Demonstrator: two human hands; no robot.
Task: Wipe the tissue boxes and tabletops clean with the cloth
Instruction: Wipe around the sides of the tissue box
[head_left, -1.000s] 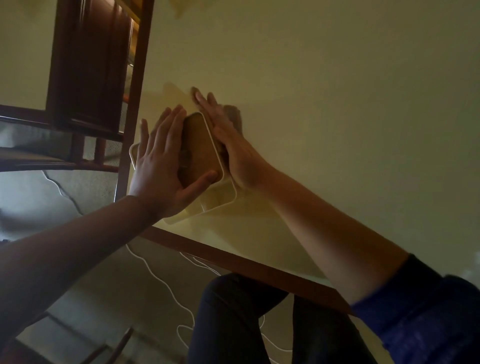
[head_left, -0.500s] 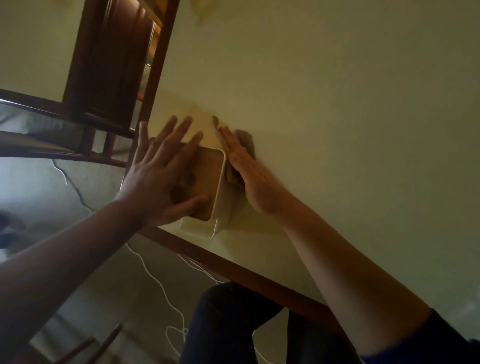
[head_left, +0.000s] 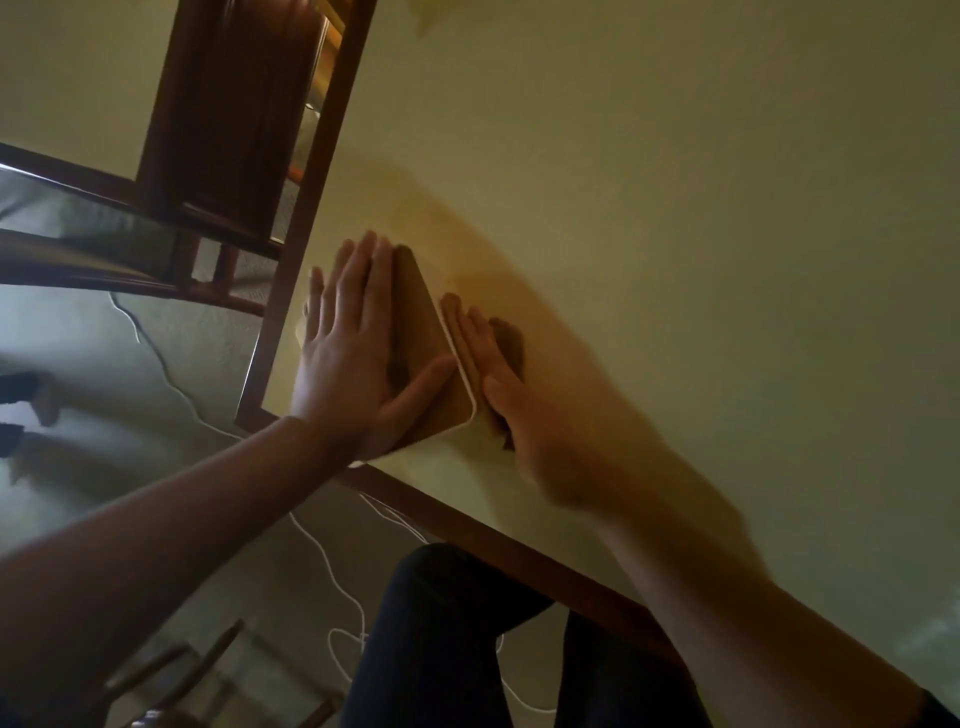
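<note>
A white tissue box (head_left: 427, 332) with a brown wooden lid sits near the front left corner of the pale tabletop (head_left: 675, 234). My left hand (head_left: 353, 358) lies flat on the lid with straight fingers, thumb spread across it. Against the box's right side, my right hand (head_left: 511, 410) presses a brown cloth (head_left: 509, 340) with straight fingers; the hand is blurred and only the cloth's edge shows past the fingers.
The table's dark wooden edge (head_left: 498, 540) runs along the front and left. A dark wooden chair (head_left: 228, 119) stands at the left side. White cables (head_left: 332, 561) lie on the floor, and my dark-trousered legs (head_left: 457, 634) are below the edge.
The box has turned and shifted toward the table's corner under my left hand. My right hand has slid with the cloth along the box's right side, toward me.
</note>
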